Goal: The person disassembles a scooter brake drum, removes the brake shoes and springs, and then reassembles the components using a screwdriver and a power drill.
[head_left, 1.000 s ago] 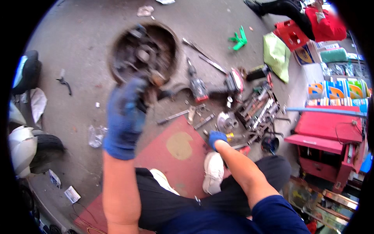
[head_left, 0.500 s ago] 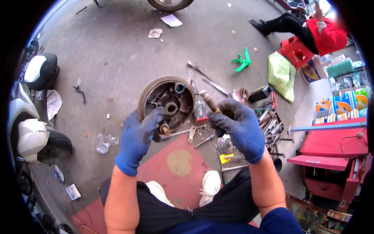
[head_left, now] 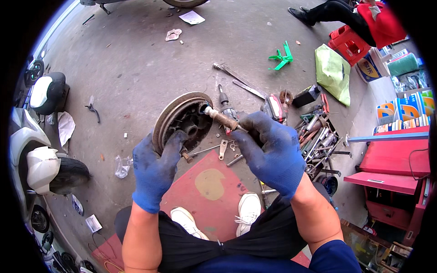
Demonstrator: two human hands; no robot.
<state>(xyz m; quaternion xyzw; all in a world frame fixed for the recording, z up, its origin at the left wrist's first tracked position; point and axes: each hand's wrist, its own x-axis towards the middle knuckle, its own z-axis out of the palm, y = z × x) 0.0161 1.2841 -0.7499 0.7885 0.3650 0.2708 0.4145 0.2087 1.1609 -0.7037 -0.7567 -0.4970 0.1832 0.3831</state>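
Note:
Tilted in front of me is a round, dirty metal brake hub with a ribbed hollow inside and a central bore. My left hand in a blue and grey work glove grips its lower left rim, thumb over the inner side beside a rusty bolt. My right hand, gloved alike, is closed round the thin end of a worn metal shaft. The shaft's pale tip is at the hub's upper right inner edge; whether it touches cannot be made out.
Wrenches and sockets lie piled at right, near a black bottle and a power tool. A red cabinet stands farther right. A person in red sits by a red crate. Scooters line the left.
My right hand has brought the shaft left and down to the hub's edge. The hub has tilted in my left hand, its open side turning right. The view has shifted slightly.

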